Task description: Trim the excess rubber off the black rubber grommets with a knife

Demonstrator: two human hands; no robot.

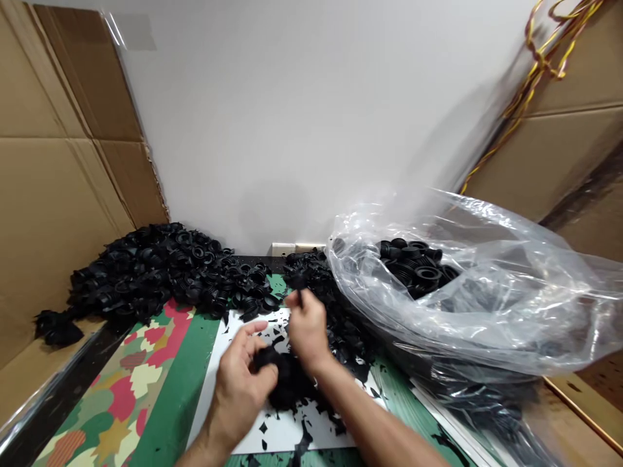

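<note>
My left hand (243, 373) had its thumb and fingers curled around a black rubber piece (270, 363), low over the middle of a white sheet (280, 438). My right hand (309, 327) was just above and beside it, fingers folded together on a small dark scrap (300, 298), too blurred to make out well. The clearest room lay to my left, where the sheet's edge gave way to green tabletop (182, 370) and a patterned strip (121, 395). Toward me, the sheet's near edge had only scattered black bits on it. Beyond my hands, a big heap of black ribbed parts (146, 279) spread along the far left, up against the cardboard (53, 194). On my right, a mound of black scraps (341, 318) crowded my knuckles, and behind it a clear plastic bag (549, 285), with black rings (421, 272) inside, bulged out and blocked that side
</note>
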